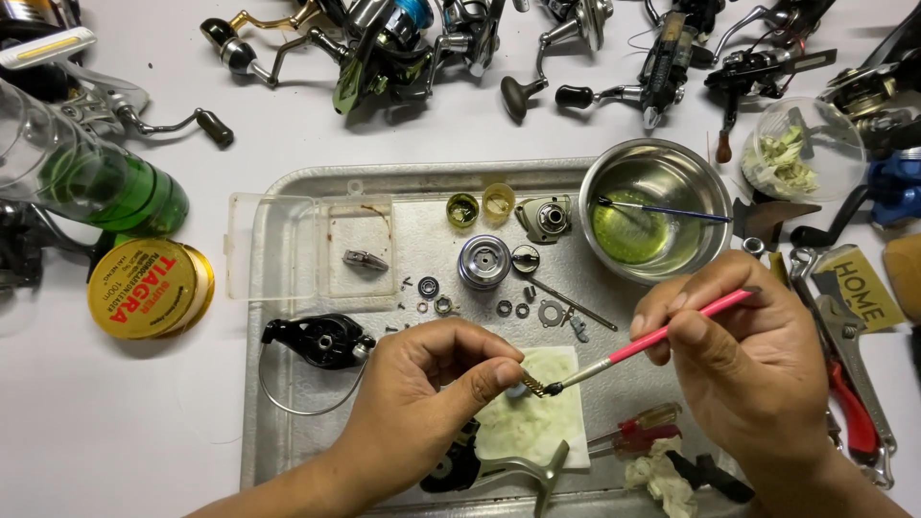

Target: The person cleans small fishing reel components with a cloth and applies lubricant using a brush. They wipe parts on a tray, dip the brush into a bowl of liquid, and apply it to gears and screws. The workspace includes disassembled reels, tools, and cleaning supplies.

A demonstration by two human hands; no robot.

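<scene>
My left hand [432, 384] pinches a small pale round part [518, 390] between thumb and fingers, above a stained white cloth [537, 422] on a metal tray [288, 451]. My right hand [748, 355] holds a pink-handled brush [662, 336] like a pen. The brush's bristle tip [549, 388] touches the small part. Small washers, bearings and screws [499, 305] lie scattered on the tray just beyond my hands, beside a silver spool [484, 261].
A steel bowl [656, 163] of greenish liquid holds a blue brush [662, 209]. A clear plastic box [317, 247], black reel body [321, 341], red screwdrivers [638, 432], pliers [854, 384], a gold line spool [144, 288], a green bottle [106, 187] and several fishing reels [413, 48] surround the tray.
</scene>
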